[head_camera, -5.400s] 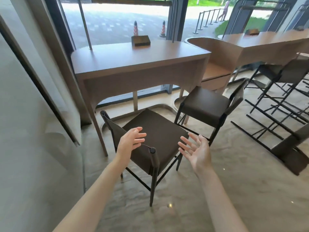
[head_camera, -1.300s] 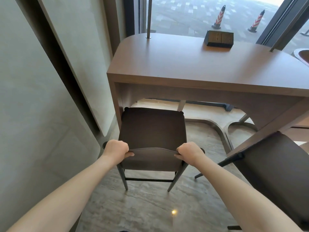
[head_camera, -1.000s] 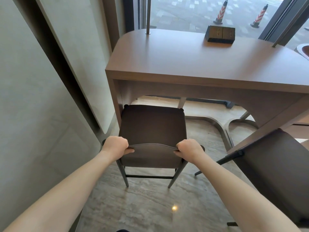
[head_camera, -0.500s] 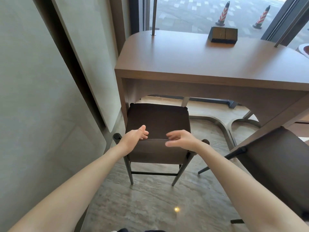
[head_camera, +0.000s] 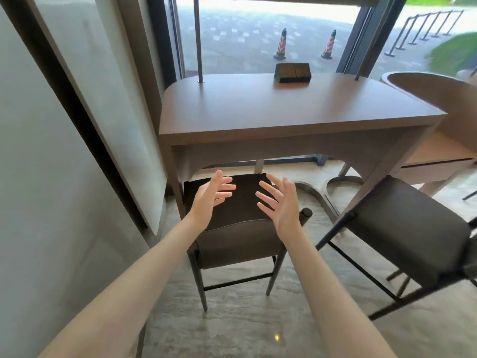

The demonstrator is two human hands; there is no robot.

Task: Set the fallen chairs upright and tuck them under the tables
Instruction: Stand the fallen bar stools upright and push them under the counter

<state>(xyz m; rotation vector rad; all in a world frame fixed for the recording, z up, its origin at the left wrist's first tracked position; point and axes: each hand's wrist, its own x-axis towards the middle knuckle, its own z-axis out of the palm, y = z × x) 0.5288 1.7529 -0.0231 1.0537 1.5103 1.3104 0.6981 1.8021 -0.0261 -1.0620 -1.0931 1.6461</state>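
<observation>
Sunlit window is backing the table (head_camera: 284, 117); left hand (head_camera: 210, 200) and right hand (head_camera: 280, 202) are hovering spread, empty, over the upright chair (head_camera: 232, 244) at frame centre.

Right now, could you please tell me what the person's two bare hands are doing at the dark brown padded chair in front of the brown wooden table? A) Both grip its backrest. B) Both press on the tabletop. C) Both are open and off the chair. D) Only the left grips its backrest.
C: the left hand and right hand hover with fingers spread above the dark brown padded chair, touching neither it nor the brown wooden table.
</observation>
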